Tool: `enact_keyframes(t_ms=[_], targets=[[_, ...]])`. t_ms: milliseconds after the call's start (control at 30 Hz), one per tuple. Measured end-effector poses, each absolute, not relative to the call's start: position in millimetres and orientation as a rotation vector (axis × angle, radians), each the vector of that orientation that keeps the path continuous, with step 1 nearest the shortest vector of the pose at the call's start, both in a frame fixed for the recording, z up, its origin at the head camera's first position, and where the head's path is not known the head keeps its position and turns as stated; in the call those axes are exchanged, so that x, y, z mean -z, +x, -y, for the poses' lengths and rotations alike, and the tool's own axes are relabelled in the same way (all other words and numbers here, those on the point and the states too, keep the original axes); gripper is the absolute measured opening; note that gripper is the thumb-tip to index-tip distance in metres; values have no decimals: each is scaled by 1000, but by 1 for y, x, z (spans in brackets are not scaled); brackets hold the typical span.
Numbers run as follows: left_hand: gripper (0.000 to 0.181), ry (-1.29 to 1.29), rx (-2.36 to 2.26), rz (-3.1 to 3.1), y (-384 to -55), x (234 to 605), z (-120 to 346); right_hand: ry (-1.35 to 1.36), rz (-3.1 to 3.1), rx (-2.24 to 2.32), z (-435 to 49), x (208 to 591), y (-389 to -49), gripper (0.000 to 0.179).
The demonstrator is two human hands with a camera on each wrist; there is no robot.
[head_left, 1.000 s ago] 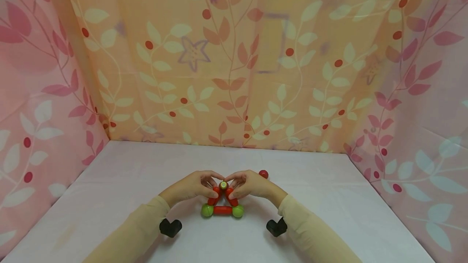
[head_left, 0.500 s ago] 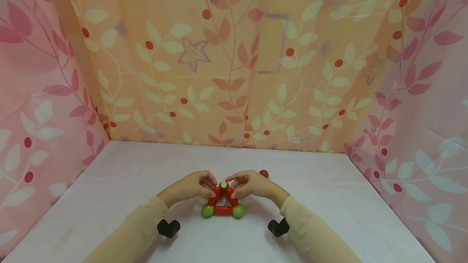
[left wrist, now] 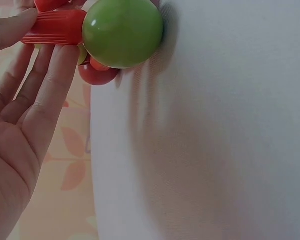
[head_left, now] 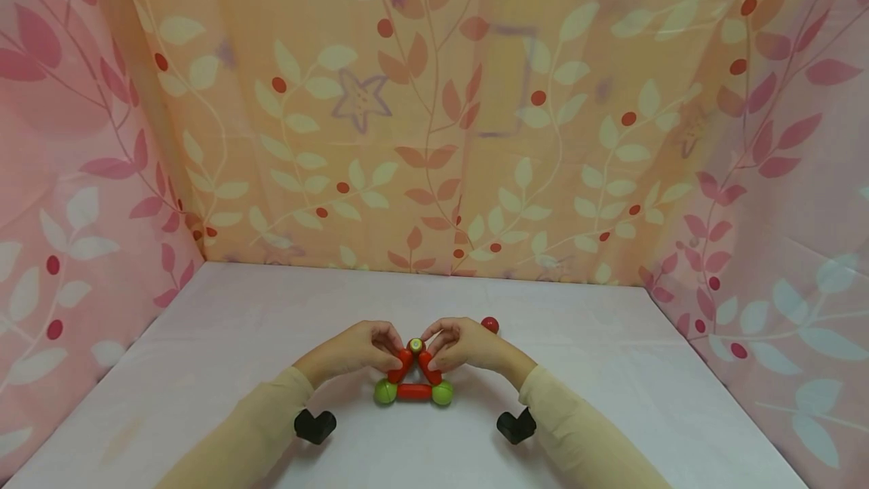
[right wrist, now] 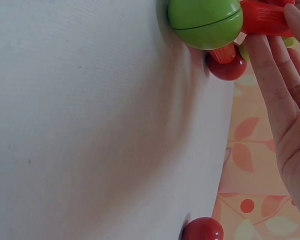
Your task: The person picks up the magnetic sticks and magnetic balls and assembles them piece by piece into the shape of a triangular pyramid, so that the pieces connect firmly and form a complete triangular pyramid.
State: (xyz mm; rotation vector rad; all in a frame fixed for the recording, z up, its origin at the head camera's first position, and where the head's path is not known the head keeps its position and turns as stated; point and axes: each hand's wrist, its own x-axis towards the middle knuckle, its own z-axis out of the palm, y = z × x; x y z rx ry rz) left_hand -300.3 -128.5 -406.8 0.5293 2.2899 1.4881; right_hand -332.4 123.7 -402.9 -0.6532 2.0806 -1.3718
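Note:
In the head view a toy frame of red rods and green balls stands on the table. Its base is a red rod (head_left: 414,392) between a left green ball (head_left: 385,392) and a right green ball (head_left: 442,392). Two more rods rise from them toward a round piece with a pale yellow-green end (head_left: 416,345). My left hand (head_left: 366,344) pinches the left slanted rod (left wrist: 57,27) between thumb and fingers. On the other side, my right hand (head_left: 468,344) pinches the right slanted rod (right wrist: 265,19). A red ball (right wrist: 227,65) shows behind the frame in the right wrist view.
A loose red ball (head_left: 489,325) lies behind my right hand. Black wrist-worn pieces, left (head_left: 315,426) and right (head_left: 517,425), hang under the sleeves. Patterned cloth (head_left: 434,134) encloses the white table (head_left: 258,300) at the back and sides.
The fingertips of both hands, which met at the top piece a second ago, have drawn back from it to the slanted rods. The frame stays in nearly the same spot.

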Motion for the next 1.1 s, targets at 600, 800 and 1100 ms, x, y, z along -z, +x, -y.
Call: enact_keyframes(t_ms=[600, 800, 1100], targets=[[50, 457, -1490, -2267, -300, 406, 127, -641, -2122, 1341, -122, 399, -330, 40], [43, 472, -1485, -2265, -300, 406, 127, -649, -2127, 1341, -121, 400, -330, 40], [43, 470, -1493, -2262, -300, 407, 126, -650, -2139, 1333, -120, 401, -331, 39]])
